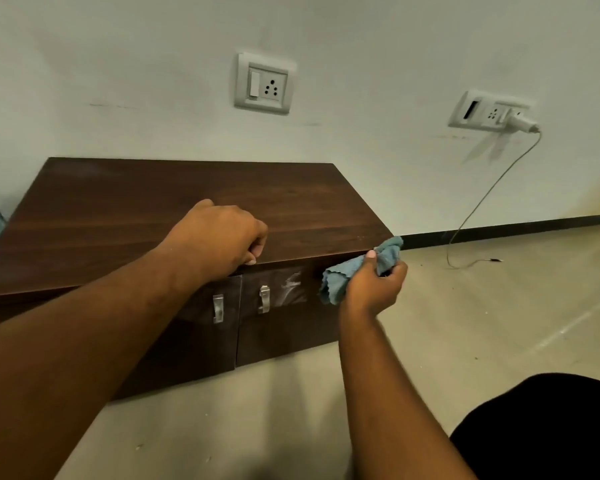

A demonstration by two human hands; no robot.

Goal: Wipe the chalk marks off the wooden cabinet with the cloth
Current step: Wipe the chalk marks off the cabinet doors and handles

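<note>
Cloth (343, 276), blue terry, bunched in right hand (374, 289); chalk marks (293, 285) streak wooden cabinet (187, 202).

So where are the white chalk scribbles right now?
In the head view, the chalk marks are on the right door of the cabinet, just right of its metal handle and left of the blue cloth that the right hand holds.

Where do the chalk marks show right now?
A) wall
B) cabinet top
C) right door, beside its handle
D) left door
C: the white chalk marks lie on the right door of the wooden cabinet, just right of its metal handle and left of the blue cloth in the right hand.
</note>
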